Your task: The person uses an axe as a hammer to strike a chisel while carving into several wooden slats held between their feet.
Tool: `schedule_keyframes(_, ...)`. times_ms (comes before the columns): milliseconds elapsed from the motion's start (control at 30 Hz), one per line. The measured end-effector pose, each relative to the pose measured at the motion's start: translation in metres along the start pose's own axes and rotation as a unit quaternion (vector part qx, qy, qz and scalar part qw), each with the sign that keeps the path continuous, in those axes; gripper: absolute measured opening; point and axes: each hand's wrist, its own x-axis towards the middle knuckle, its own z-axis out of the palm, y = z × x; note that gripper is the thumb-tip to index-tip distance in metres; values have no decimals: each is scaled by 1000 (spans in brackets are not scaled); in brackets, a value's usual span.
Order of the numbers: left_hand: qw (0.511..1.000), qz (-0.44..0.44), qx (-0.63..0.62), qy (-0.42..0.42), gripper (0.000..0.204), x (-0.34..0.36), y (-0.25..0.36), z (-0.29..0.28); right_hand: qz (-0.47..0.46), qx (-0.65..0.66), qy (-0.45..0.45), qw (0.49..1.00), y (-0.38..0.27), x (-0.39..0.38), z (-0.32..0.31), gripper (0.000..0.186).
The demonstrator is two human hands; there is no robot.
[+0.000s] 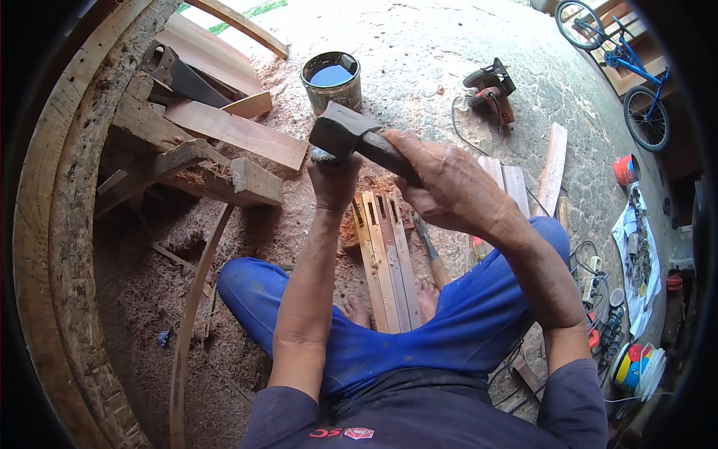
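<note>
Raised over my lap, my right hand (445, 179) grips the wooden handle of a dark hammer-like tool (336, 131). Directly beneath that tool's head, my left hand (335, 179) is closed round an upright object with a pale metallic top (326, 156), mostly hidden by hand and head. Several wooden strips with long slots (381, 254) lie between my bare feet, amid shavings. A chisel with a wooden handle (434, 254) lies just right of them.
A bucket of dark liquid (329, 90) stands ahead. Timber framing (75, 247), planks (232, 135) and a handsaw (172, 71) fill the left. A power tool (490, 97), blue bicycle (621, 63), red can (627, 170), cloth (632, 299), cables and cable reel (636, 370) lie rightward.
</note>
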Motion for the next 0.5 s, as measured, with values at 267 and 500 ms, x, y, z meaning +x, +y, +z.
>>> schedule_keyframes(267, 997, -18, 50, -56, 13, 5, -5, -7, -67, 8, 212, 975, -33, 33, -39, 50)
schedule_keyframes(500, 999, 27, -30, -15, 20, -4, -1, 8, 49, -32, -112, 992, -5, 6, -5, 29)
